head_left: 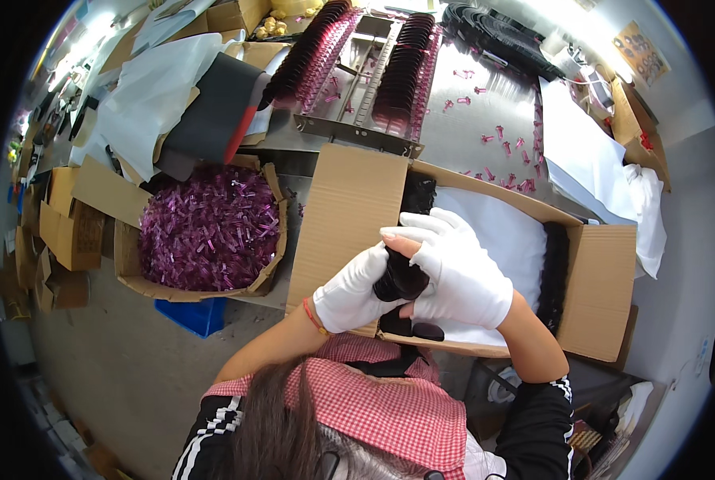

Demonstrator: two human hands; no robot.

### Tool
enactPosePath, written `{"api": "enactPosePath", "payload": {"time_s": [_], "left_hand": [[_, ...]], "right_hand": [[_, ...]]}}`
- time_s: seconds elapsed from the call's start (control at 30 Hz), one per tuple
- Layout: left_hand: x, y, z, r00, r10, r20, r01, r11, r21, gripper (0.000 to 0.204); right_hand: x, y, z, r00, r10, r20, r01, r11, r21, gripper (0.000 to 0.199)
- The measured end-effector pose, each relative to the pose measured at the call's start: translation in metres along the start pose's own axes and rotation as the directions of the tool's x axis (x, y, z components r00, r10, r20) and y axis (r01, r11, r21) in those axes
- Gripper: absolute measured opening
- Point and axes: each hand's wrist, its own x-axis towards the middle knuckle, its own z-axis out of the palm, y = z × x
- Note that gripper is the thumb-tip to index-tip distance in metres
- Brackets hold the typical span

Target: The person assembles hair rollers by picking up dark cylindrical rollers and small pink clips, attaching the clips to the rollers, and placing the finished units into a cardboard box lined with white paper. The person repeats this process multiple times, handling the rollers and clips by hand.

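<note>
Both my hands wear white gloves and close together around a stack of small black round caps (400, 278). My left hand (356, 290) cups the stack from the left. My right hand (457, 270) wraps it from the right and above. They are held over an open cardboard box (349, 210) lined with white paper (501, 232). Rows of black caps (554, 268) stand along the box's right wall, and more black caps (417, 194) sit at its far end. A few loose black caps (427, 330) lie at the near edge.
A cardboard box full of purple plastic pieces (209, 230) stands to the left. A metal rack (367, 76) holding rows of dark caps sits on the steel table behind, with purple pieces (508, 148) scattered around. White sheets (585, 156) lie at right, cartons (69, 232) at far left.
</note>
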Motion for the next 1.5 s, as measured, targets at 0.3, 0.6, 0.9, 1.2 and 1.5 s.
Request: {"api": "enactPosePath", "payload": {"time_s": [0.3,0.6,0.9,1.2,1.5], "left_hand": [[0.018,-0.011,0.017,0.979,-0.172,-0.113,0.172,0.985,-0.005,0.072],[0.065,-0.06,0.048,0.944,-0.133,-0.301,0.18,0.975,0.134,0.045],[0.127,-0.13,0.034,0.858,-0.498,-0.124,0.35,0.39,0.851,0.071],[0.16,-0.194,0.017,0.855,-0.487,0.178,-0.276,-0.137,0.951,0.049],[0.181,-0.2,0.006,0.781,-0.476,0.404,-0.585,-0.335,0.739,0.028]], "right_hand": [[-0.043,0.017,0.006,0.99,0.089,-0.105,-0.085,0.995,0.047,0.087],[-0.103,0.002,0.019,0.739,0.599,-0.308,-0.544,0.8,0.251,0.07],[-0.23,0.079,-0.038,0.697,0.703,0.139,-0.689,0.711,-0.141,0.04],[-0.28,0.078,-0.045,0.802,0.574,0.168,-0.529,0.812,-0.249,0.042],[-0.283,0.081,-0.036,0.87,0.474,0.136,-0.425,0.861,-0.28,0.032]]}}
